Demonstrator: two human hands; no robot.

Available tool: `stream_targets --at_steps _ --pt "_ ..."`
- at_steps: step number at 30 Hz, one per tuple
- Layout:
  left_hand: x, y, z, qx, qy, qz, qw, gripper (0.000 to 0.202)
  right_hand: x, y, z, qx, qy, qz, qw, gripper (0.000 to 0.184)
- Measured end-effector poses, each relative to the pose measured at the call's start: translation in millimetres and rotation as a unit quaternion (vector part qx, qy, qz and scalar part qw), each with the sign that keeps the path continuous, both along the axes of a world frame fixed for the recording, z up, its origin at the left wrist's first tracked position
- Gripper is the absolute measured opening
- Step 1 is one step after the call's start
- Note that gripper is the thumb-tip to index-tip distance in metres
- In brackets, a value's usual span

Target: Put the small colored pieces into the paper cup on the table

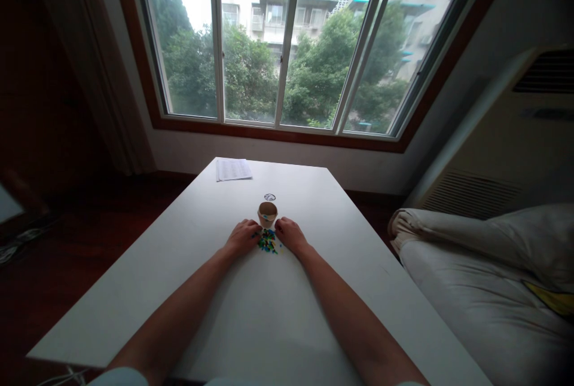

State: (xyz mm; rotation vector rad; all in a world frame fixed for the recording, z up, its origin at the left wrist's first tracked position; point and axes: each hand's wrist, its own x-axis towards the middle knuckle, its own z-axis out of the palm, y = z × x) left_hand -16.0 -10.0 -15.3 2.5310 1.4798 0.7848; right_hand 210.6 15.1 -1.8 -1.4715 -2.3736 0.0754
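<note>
A small pile of tiny colourful pieces (pixel 268 241) lies on the white table (pixel 251 308), blue, green and yellow among them. Just behind the pile stands a small brown paper cup (pixel 267 213). My left hand (pixel 243 235) rests on the table at the pile's left edge, fingers curled towards the pieces. My right hand (pixel 291 234) rests at the pile's right edge, its fingers curled too. Whether either hand pinches a piece is too small to tell.
A sheet of printed paper (pixel 234 169) lies at the table's far left edge. A small round dark object (pixel 269 197) sits behind the cup. A pale sofa with cushions (pixel 488 278) stands to the right. A large window fills the far wall.
</note>
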Motion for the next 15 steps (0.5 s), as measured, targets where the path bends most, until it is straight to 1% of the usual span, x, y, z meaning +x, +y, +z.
stream_targets --at_steps 6,9,15 --pt "1.3 -1.6 1.4 0.001 0.007 0.001 1.0 0.029 -1.7 -2.3 3.9 -0.021 -0.009 -0.006 1.0 0.016" --pt "1.3 -1.1 0.5 0.001 0.006 0.0 1.0 0.03 -4.2 -2.9 3.4 -0.018 -0.014 0.002 1.0 0.015" --pt "-0.3 -0.2 -2.1 0.001 0.002 -0.001 1.0 0.032 -4.5 -2.1 1.3 -0.021 -0.017 -0.016 1.0 0.014"
